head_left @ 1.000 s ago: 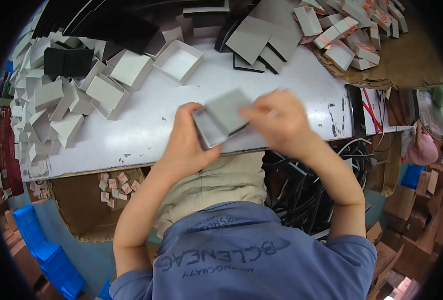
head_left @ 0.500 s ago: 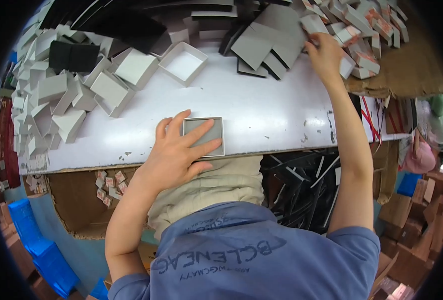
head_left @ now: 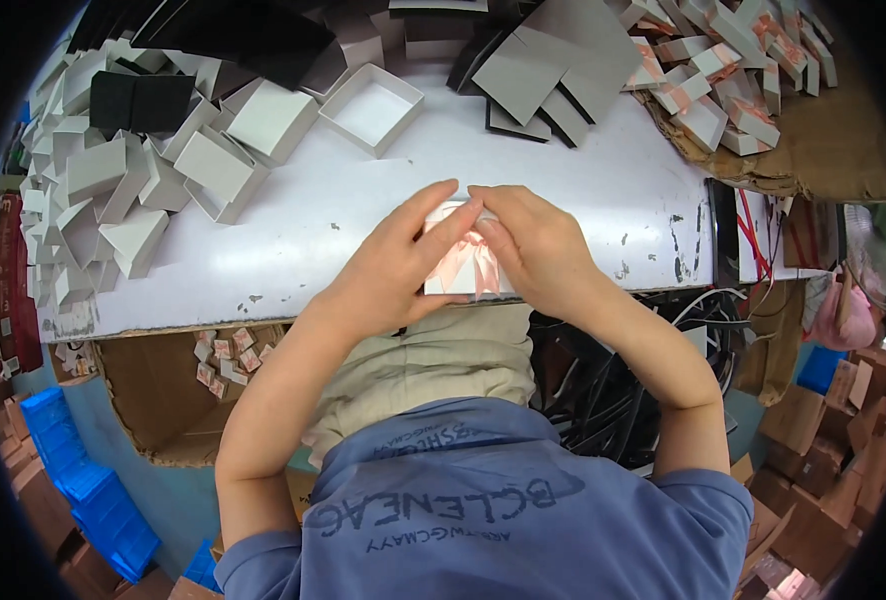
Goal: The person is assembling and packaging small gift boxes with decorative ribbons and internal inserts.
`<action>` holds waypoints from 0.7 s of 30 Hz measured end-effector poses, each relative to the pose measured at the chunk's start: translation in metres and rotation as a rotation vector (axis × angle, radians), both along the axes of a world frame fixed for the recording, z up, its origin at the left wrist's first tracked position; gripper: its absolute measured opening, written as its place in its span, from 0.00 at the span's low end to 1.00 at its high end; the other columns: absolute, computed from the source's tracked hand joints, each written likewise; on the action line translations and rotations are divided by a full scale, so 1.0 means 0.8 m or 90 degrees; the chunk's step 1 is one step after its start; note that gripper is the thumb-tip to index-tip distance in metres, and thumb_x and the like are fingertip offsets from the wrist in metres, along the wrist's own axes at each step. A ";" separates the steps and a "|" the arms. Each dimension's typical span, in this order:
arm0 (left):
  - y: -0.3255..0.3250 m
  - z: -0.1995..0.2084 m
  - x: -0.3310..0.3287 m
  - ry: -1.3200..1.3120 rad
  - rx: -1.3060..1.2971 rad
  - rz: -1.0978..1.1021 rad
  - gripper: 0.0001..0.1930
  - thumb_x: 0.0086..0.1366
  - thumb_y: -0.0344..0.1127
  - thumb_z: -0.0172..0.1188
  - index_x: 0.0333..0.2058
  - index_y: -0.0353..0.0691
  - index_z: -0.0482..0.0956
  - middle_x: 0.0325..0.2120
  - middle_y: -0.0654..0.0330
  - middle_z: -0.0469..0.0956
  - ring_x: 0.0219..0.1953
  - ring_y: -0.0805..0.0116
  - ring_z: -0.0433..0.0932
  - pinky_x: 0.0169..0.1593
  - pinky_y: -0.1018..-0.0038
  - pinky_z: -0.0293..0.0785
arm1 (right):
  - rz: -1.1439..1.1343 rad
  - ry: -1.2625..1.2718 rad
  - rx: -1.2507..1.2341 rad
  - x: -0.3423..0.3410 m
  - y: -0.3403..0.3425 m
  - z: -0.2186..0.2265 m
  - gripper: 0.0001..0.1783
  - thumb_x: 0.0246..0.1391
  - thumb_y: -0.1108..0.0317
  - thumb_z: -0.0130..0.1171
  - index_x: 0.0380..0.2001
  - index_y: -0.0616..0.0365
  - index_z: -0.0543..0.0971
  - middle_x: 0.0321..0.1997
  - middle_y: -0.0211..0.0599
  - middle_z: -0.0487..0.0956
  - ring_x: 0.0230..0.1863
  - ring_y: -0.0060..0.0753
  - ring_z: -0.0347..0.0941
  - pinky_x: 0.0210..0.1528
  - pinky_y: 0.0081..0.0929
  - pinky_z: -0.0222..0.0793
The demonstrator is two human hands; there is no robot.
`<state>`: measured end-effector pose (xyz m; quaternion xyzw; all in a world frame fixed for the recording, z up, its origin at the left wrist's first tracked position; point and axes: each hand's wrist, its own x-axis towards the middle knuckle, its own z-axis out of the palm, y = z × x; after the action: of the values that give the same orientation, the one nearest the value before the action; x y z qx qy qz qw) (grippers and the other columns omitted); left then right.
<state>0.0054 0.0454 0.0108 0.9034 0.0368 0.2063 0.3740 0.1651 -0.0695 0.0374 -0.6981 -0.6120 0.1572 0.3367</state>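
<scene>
A small white gift box (head_left: 461,268) with a pink ribbon bow on top lies at the table's near edge, between my two hands. My left hand (head_left: 388,262) wraps its left side, fingers over the top and thumb low along the near side. From the right, my right hand (head_left: 546,252) closes on it, with the fingertips of both hands meeting at the far edge. The open box base with the grey insert is not visible now; whether the ribboned part is fully down over it I cannot tell.
White open box parts (head_left: 223,165) are heaped on the left. Grey and black square pads (head_left: 523,85) lie at the back middle. Ribboned white boxes (head_left: 723,85) fill a cardboard tray (head_left: 813,165) at back right. Below the table's near edge is a cardboard box (head_left: 153,405) with small ribboned pieces.
My right hand has come from the far-right pile to the middle. A ribboned white piece now sits where the open base was, and both hands are closed around it.
</scene>
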 end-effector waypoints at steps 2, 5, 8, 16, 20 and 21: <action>-0.006 0.003 0.000 0.021 0.066 0.026 0.48 0.35 0.38 0.72 0.58 0.44 0.58 0.56 0.50 0.58 0.53 0.52 0.64 0.50 0.63 0.66 | 0.006 -0.171 0.073 -0.001 -0.005 -0.007 0.14 0.52 0.70 0.53 0.43 0.62 0.73 0.38 0.42 0.76 0.37 0.45 0.72 0.40 0.32 0.67; -0.007 0.011 -0.008 0.097 0.225 0.072 0.47 0.35 0.39 0.71 0.57 0.44 0.61 0.56 0.51 0.58 0.53 0.54 0.64 0.52 0.62 0.64 | 0.028 -0.201 0.033 -0.003 0.000 -0.005 0.14 0.51 0.70 0.53 0.42 0.61 0.73 0.37 0.42 0.75 0.39 0.44 0.70 0.41 0.34 0.65; -0.007 0.010 -0.018 0.032 0.215 0.046 0.42 0.35 0.41 0.70 0.54 0.44 0.65 0.55 0.51 0.61 0.49 0.51 0.67 0.49 0.61 0.66 | 0.132 -0.125 -0.054 -0.002 0.008 -0.006 0.14 0.50 0.70 0.54 0.42 0.61 0.73 0.38 0.41 0.75 0.40 0.45 0.69 0.42 0.35 0.65; -0.048 -0.001 -0.187 -0.065 0.100 0.236 0.28 0.39 0.34 0.66 0.44 0.36 0.72 0.44 0.46 0.73 0.47 0.47 0.71 0.46 0.57 0.71 | 0.049 -0.278 0.185 0.107 0.070 0.030 0.22 0.44 0.74 0.54 0.47 0.55 0.72 0.46 0.46 0.73 0.48 0.49 0.67 0.52 0.37 0.62; -0.058 -0.009 -0.309 0.227 -0.013 0.613 0.35 0.42 0.30 0.67 0.51 0.31 0.64 0.48 0.45 0.69 0.50 0.47 0.68 0.54 0.64 0.64 | -0.014 -0.419 0.115 0.152 0.089 -0.003 0.21 0.46 0.75 0.54 0.47 0.52 0.74 0.55 0.49 0.68 0.58 0.48 0.61 0.57 0.36 0.59; -0.055 -0.009 -0.311 0.220 0.055 0.676 0.36 0.42 0.30 0.67 0.52 0.31 0.63 0.50 0.46 0.67 0.52 0.47 0.66 0.55 0.64 0.62 | -0.009 -0.419 0.118 0.151 0.093 -0.006 0.21 0.46 0.75 0.54 0.47 0.52 0.74 0.55 0.49 0.68 0.58 0.48 0.61 0.57 0.36 0.59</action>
<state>-0.2438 0.0016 0.0035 0.7960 0.5388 0.2168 0.1703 0.2858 0.0047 0.0326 -0.6821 -0.6946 -0.1353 0.1844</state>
